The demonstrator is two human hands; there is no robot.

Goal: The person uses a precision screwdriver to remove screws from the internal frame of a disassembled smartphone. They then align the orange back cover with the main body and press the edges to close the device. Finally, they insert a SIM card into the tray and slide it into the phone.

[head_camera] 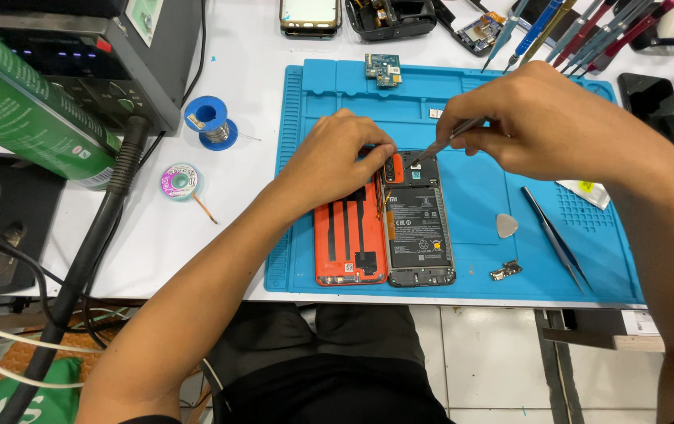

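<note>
opened phone under both hands: right hand fingers pinched on tweezers, left hand fingertips closed on its top edge.

A mat lies on the table. On the mat sits an opened phone, with its back cover touching its left side. The left hand rests over the tops of both; the right hand, further right, holds tweezers down to the phone's top. Right of the phone lie a pick, a small part and a second pair of tweezers. A circuit board lies at the mat's far edge. Two solder spools lie left of the mat.
</note>
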